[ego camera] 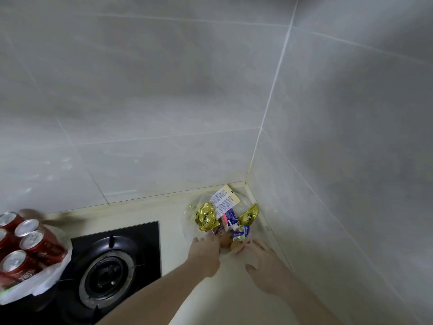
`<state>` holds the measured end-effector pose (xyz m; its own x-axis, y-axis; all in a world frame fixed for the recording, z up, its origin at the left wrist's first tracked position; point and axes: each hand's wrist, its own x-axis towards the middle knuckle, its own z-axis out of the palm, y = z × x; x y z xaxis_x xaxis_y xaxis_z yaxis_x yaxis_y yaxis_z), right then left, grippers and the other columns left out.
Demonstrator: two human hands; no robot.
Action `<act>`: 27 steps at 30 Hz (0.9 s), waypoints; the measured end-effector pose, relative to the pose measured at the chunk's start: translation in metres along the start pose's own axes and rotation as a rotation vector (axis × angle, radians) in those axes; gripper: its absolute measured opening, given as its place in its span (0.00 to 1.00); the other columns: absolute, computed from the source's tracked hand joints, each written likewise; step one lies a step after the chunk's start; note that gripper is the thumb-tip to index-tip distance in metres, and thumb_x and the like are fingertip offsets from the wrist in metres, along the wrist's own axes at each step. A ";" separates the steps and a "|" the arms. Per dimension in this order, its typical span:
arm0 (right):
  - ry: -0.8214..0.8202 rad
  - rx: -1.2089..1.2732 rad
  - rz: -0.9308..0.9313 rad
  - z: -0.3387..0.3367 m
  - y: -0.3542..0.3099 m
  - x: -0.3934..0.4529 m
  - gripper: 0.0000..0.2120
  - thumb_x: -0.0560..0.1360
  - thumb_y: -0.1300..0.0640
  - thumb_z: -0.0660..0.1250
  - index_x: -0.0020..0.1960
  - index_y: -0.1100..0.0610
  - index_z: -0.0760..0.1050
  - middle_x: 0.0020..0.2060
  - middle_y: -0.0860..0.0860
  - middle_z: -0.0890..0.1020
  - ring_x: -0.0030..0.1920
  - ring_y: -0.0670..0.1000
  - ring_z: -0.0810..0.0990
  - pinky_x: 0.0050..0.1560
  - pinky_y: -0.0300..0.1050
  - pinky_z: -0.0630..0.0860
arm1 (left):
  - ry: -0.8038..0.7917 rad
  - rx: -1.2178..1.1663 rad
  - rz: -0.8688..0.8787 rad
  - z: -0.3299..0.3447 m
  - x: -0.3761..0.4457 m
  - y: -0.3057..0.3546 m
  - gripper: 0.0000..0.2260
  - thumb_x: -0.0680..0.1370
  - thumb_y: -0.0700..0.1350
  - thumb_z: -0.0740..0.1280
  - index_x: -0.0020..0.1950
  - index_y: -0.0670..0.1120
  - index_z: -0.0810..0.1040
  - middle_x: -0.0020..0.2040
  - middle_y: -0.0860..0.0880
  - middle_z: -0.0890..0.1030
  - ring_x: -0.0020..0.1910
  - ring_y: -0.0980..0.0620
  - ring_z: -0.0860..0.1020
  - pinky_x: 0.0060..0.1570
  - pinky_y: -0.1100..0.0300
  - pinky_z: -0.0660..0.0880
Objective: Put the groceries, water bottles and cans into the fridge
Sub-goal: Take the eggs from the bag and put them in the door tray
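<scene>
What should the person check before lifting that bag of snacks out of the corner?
1. Both hands at the bag: ok, left hand and right hand touch the clear bag.
2. Firm grip: cannot tell.
3. Bag closed on top: cannot tell.
4. Gold packets inside the bag: ok.
5. Burner off: ok, no flame.
6. Red cans clear of the hands: ok, far left.

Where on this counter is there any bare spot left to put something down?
Bare counter lies between the stove and the snack bag, and nearer the camera between the two arms. The corner is crowded with snacks and both hands; the red cans overhang the stove's left side.
</scene>
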<state>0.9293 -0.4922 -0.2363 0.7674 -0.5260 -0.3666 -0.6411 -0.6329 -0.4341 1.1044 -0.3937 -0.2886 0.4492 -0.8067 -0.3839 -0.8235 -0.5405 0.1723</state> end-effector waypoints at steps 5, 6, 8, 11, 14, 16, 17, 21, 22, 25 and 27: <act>0.003 0.004 0.046 0.012 0.010 0.009 0.25 0.82 0.53 0.63 0.78 0.46 0.63 0.79 0.47 0.60 0.78 0.51 0.62 0.75 0.40 0.57 | -0.043 0.030 -0.058 0.011 0.019 -0.005 0.22 0.75 0.36 0.69 0.67 0.49 0.73 0.63 0.47 0.77 0.60 0.45 0.79 0.62 0.53 0.69; 0.006 0.005 0.052 0.014 0.010 0.012 0.25 0.82 0.53 0.63 0.78 0.47 0.63 0.78 0.48 0.61 0.77 0.51 0.62 0.75 0.40 0.56 | -0.042 0.024 -0.066 0.014 0.022 -0.007 0.22 0.75 0.35 0.69 0.67 0.48 0.72 0.64 0.47 0.76 0.60 0.44 0.78 0.62 0.53 0.71; 0.015 0.001 0.050 0.017 0.012 0.017 0.25 0.82 0.53 0.63 0.77 0.48 0.64 0.77 0.48 0.62 0.77 0.51 0.63 0.75 0.39 0.57 | -0.029 0.000 -0.069 0.020 0.030 -0.009 0.24 0.75 0.35 0.70 0.70 0.47 0.71 0.66 0.46 0.74 0.61 0.44 0.77 0.61 0.52 0.73; 0.027 -0.002 0.022 0.019 0.015 0.027 0.22 0.82 0.55 0.62 0.75 0.47 0.67 0.76 0.46 0.64 0.76 0.49 0.64 0.74 0.39 0.58 | -0.021 -0.037 -0.052 0.026 0.041 -0.012 0.26 0.74 0.36 0.70 0.71 0.47 0.70 0.70 0.45 0.71 0.62 0.43 0.75 0.60 0.51 0.74; 0.046 0.003 -0.007 0.022 0.018 0.041 0.20 0.80 0.57 0.63 0.70 0.46 0.72 0.71 0.42 0.67 0.74 0.46 0.66 0.73 0.40 0.61 | -0.040 -0.064 -0.038 0.031 0.050 -0.015 0.26 0.74 0.36 0.69 0.71 0.47 0.70 0.70 0.45 0.71 0.61 0.43 0.75 0.58 0.51 0.76; 0.053 0.017 -0.001 0.025 0.020 0.051 0.17 0.78 0.59 0.63 0.63 0.44 0.76 0.65 0.39 0.69 0.69 0.46 0.70 0.70 0.40 0.65 | -0.048 -0.062 -0.038 0.036 0.055 -0.016 0.25 0.75 0.37 0.69 0.71 0.48 0.69 0.70 0.45 0.72 0.63 0.43 0.75 0.57 0.51 0.76; 0.052 0.011 0.004 0.027 0.022 0.056 0.16 0.77 0.59 0.63 0.60 0.43 0.76 0.63 0.39 0.70 0.67 0.46 0.71 0.67 0.40 0.67 | -0.050 -0.055 -0.039 0.039 0.057 -0.017 0.26 0.75 0.37 0.69 0.72 0.47 0.68 0.70 0.45 0.71 0.64 0.43 0.75 0.57 0.51 0.76; 0.045 0.006 0.008 0.033 0.024 0.081 0.17 0.77 0.57 0.63 0.63 0.45 0.76 0.64 0.44 0.72 0.64 0.50 0.74 0.65 0.45 0.73 | -0.048 -0.057 -0.035 0.043 0.063 -0.017 0.25 0.76 0.38 0.69 0.72 0.47 0.67 0.70 0.45 0.72 0.65 0.43 0.75 0.56 0.51 0.77; 0.047 0.013 0.004 0.035 0.023 0.088 0.18 0.77 0.57 0.63 0.65 0.46 0.75 0.64 0.44 0.73 0.64 0.50 0.74 0.64 0.46 0.73 | -0.043 -0.081 -0.035 0.041 0.062 -0.016 0.23 0.76 0.37 0.68 0.70 0.48 0.69 0.68 0.46 0.73 0.64 0.43 0.75 0.56 0.51 0.77; 0.051 0.001 -0.018 0.040 0.020 0.106 0.17 0.77 0.58 0.62 0.63 0.48 0.77 0.62 0.45 0.75 0.61 0.51 0.75 0.60 0.45 0.74 | 0.021 -0.197 -0.035 0.031 0.055 -0.016 0.13 0.79 0.40 0.65 0.63 0.50 0.71 0.64 0.49 0.75 0.58 0.46 0.77 0.53 0.52 0.78; 0.052 0.016 -0.039 0.043 0.016 0.117 0.16 0.76 0.60 0.63 0.61 0.48 0.79 0.60 0.44 0.77 0.59 0.50 0.76 0.60 0.44 0.74 | 0.107 -0.307 -0.036 0.020 0.044 -0.019 0.08 0.81 0.46 0.65 0.60 0.51 0.71 0.61 0.52 0.76 0.54 0.49 0.77 0.50 0.54 0.77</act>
<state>1.0087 -0.5389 -0.3212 0.7905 -0.5303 -0.3065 -0.6107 -0.6444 -0.4601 1.1326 -0.4146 -0.3272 0.5236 -0.7973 -0.3001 -0.6709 -0.6030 0.4316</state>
